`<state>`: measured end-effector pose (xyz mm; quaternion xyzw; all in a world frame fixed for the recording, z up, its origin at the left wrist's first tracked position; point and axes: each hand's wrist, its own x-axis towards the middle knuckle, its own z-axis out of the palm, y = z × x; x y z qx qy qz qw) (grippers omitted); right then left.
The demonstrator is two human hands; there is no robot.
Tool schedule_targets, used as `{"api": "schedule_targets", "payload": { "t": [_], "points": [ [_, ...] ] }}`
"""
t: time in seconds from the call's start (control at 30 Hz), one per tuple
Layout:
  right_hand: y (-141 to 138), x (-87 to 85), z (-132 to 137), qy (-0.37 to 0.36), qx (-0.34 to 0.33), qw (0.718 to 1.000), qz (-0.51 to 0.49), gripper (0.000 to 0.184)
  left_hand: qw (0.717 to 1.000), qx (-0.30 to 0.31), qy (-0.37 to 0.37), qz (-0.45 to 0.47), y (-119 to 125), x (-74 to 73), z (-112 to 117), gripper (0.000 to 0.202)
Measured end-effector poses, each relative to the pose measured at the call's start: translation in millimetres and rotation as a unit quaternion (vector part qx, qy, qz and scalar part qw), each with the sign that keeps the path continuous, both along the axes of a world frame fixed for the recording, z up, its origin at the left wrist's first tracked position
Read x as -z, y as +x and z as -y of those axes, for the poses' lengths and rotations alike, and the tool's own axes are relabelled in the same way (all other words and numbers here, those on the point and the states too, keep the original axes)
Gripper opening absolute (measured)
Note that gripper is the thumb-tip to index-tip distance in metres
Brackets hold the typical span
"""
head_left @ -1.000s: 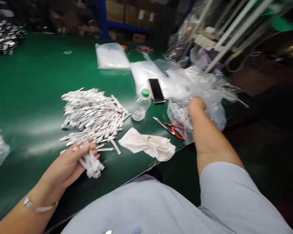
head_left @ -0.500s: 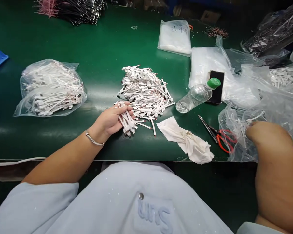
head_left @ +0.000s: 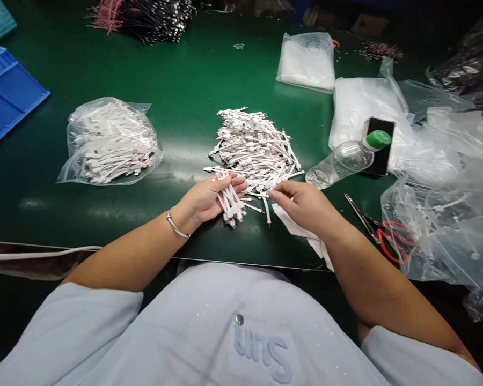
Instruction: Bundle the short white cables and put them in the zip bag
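Observation:
My left hand (head_left: 203, 201) is closed round a bundle of short white cables (head_left: 230, 202), their plug ends pointing down toward the table edge. My right hand (head_left: 301, 203) hovers just right of it, fingers pinched at the near edge of a loose pile of the same white cables (head_left: 255, 147) on the green table (head_left: 185, 96). What the pinched fingers hold is too small to make out. A white cloth (head_left: 301, 231) lies partly under my right hand.
A clear bag of white cables (head_left: 110, 142) lies left. A plastic bottle with a green cap (head_left: 346, 158) lies on its side by a phone (head_left: 380, 147). Red-handled scissors (head_left: 380, 230) and crumpled clear bags (head_left: 446, 225) are right. A blue tray (head_left: 8, 91) sits far left.
My right hand has come out of the clear bags at the right and moved left to the pile beside my left hand. The view has swung left and steadied.

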<state>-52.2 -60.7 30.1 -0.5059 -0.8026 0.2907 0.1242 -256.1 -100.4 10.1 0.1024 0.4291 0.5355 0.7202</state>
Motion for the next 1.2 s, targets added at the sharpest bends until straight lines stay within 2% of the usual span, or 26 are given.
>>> {"api": "schedule_targets", "payload": {
  "t": [0.07, 0.13, 0.17, 0.23, 0.4, 0.53, 0.63, 0.77, 0.97, 1.07, 1.2],
  "points": [
    [-11, 3.3, 12, -0.136, -0.013, 0.987, -0.081, 0.03, 1.0, 0.008, 0.004, 0.026, 0, 0.2, 2, 0.012],
    [-20, 6.0, 21, -0.266, -0.025, 0.954, -0.138, 0.033, 0.999, 0.019, 0.011, 0.046, -1, -0.2, 4, 0.013],
    [-23, 7.1, 23, -0.311, -0.029, 0.937, -0.156, 0.033, 0.998, 0.024, 0.016, 0.052, -1, -0.6, 5, 0.014],
    [-28, 9.5, 23, -0.357, -0.024, 0.915, -0.187, 0.031, 0.998, 0.032, 0.023, 0.058, -2, -1.5, 6, 0.015],
    [-29, 19.7, 17, -0.363, 0.037, 0.893, -0.265, 0.038, 0.998, 0.029, 0.019, 0.047, -1, -2.2, 6, 0.016],
    [-34, 30.3, 28, -0.367, -0.014, 0.891, -0.268, 0.043, 0.998, 0.018, 0.013, 0.056, 0, -2.7, 7, 0.015],
    [-37, 35.1, 34, -0.343, -0.001, 0.899, -0.272, 0.032, 0.998, 0.015, 0.021, 0.063, 1, -3.1, 7, 0.015],
    [-32, 36.2, 31, -0.337, 0.018, 0.897, -0.284, 0.032, 0.998, 0.021, 0.014, 0.055, -1, -2.6, 8, 0.012],
    [-26, 33.0, 26, -0.387, 0.045, 0.861, -0.327, 0.043, 0.998, 0.029, 0.008, 0.055, -1, -3.5, 7, 0.011],
    [-27, 32.2, 26, -0.406, 0.029, 0.855, -0.322, 0.046, 0.999, 0.023, 0.007, 0.048, 0, -5.0, 7, 0.013],
    [-29, 32.5, 29, -0.423, -0.002, 0.857, -0.295, 0.035, 0.999, 0.026, 0.01, 0.041, 1, -5.6, 7, 0.012]
  ]
}}
